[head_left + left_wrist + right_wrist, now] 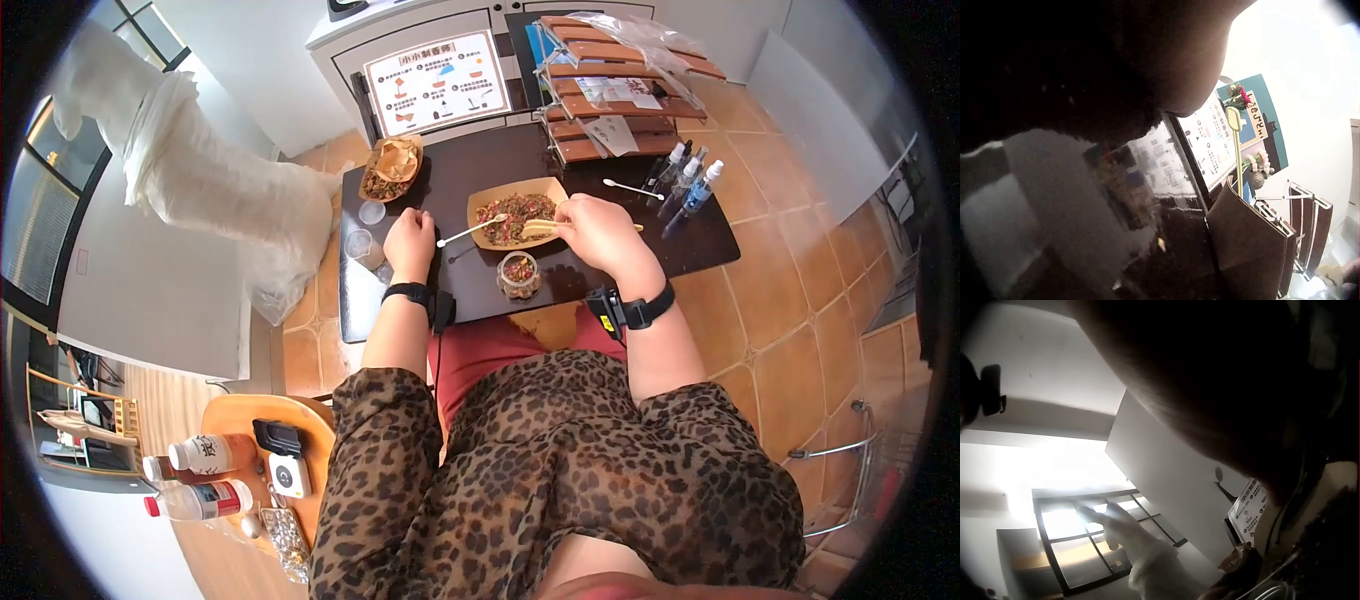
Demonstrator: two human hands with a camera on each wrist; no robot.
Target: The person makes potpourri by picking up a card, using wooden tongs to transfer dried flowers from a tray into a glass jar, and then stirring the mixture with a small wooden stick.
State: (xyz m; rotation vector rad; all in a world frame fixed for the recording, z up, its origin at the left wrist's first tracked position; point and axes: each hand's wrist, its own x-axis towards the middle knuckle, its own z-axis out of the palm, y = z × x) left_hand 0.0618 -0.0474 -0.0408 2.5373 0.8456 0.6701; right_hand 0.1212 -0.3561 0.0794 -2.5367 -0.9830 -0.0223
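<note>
My right hand [598, 232] pinches pale wooden tongs [541, 228], whose tips reach into the dried flowers and herbs [515, 208]. These fill a brown paper tray [553, 186]. A thin cream spoon [468, 232] leans over the tray's left rim, its outer end close beside my left hand [410, 240]. That hand rests on the dark table with fingers loosely curled and nothing visible in them. In front of the tray stands a small glass jar [518, 274] with some of the dried mix inside. In both wrist views the hands are mostly dark.
Clear plastic cups [364, 248] stand left of my left hand, behind them a second paper tray [378, 188]. Several small bottles [688, 180] and another thin spoon [634, 189] sit at the right. A slatted wooden rack [600, 90] and a printed sign [437, 84] stand behind.
</note>
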